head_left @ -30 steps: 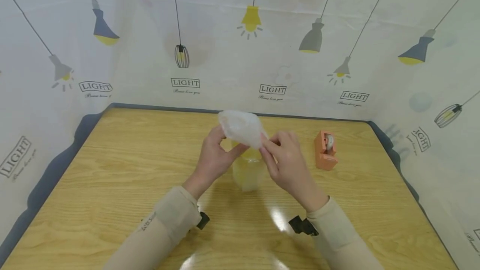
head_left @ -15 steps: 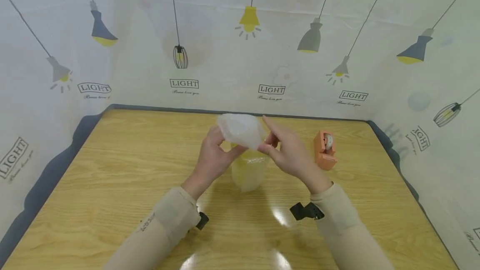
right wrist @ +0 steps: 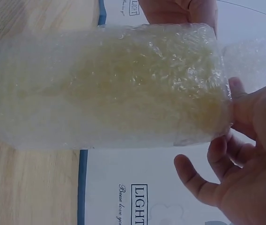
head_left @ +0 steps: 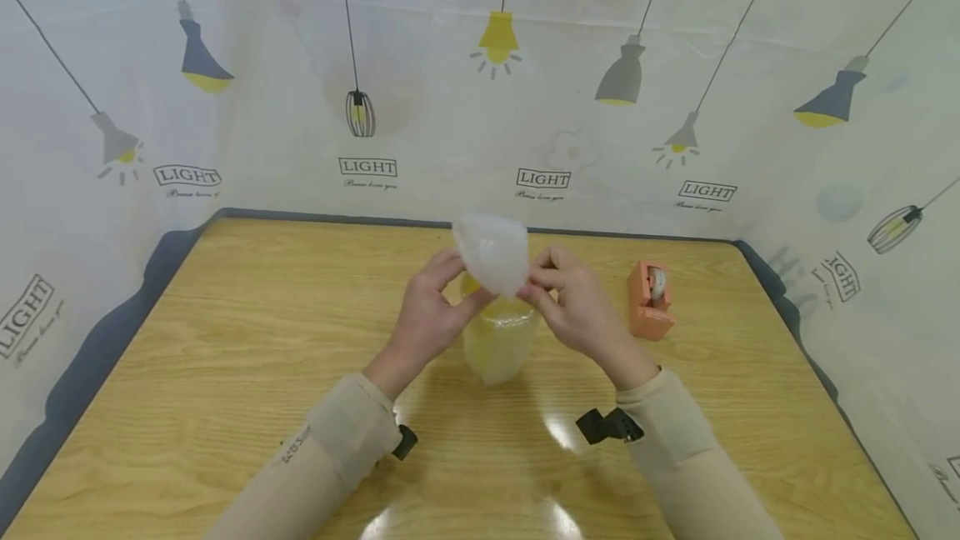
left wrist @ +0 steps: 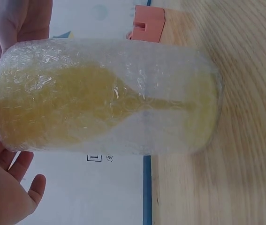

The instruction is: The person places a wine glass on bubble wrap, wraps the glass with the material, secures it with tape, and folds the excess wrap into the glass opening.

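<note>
A yellow wine glass point(left wrist: 83, 103) stands upright on the table, rolled in clear bubble wrap point(right wrist: 123, 84); its bowl, stem and foot show through in the left wrist view. Above the rim a loose whitish flap of the wrap point(head_left: 492, 250) sticks up. My left hand point(head_left: 431, 307) holds the wrap at the top left, thumb in front and fingers behind. From the right, my right hand point(head_left: 581, 307) pinches the flap's lower edge between thumb and fingers. In the right wrist view, the other fingers of my right hand point(right wrist: 250, 173) are spread below the wrap's top end.
An orange tape dispenser point(head_left: 651, 300) with a roll of tape stands to the right of my right hand. Behind the wooden table point(head_left: 247, 332) hangs a pale backdrop point(head_left: 442, 48) printed with lamps. Dark blue edging runs along the table's back and sides.
The flap has narrowed and tipped up, its left edge shifting right. My right hand's fingers extended half a second ago and are now bent in at the wrap again. The left hand stays nearly in place.
</note>
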Demonstrator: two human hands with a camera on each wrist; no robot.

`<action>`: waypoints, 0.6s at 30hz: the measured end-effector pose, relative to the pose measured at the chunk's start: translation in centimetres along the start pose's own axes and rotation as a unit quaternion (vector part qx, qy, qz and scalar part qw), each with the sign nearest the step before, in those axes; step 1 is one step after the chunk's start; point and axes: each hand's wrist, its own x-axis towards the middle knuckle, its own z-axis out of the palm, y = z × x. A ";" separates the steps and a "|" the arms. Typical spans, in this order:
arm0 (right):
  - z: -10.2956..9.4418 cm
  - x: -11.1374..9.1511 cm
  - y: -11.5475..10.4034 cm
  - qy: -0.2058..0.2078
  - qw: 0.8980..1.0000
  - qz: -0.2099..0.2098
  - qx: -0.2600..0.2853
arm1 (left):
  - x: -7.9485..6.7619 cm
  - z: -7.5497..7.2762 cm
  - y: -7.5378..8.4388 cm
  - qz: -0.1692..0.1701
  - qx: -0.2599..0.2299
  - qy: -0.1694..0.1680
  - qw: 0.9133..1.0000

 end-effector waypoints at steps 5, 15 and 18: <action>-0.1 0.4 -0.4 -0.005 1.000 0.010 -0.010 | 0.0 0.2 0.0 -0.004 -0.011 0.003 1.000; -0.6 0.9 -1.0 -0.021 0.997 0.067 -0.012 | -0.1 -0.1 0.7 0.003 -0.027 0.001 1.000; -0.8 0.9 -1.0 -0.026 0.997 0.075 -0.009 | 0.0 -0.8 1.2 0.032 -0.030 0.006 0.999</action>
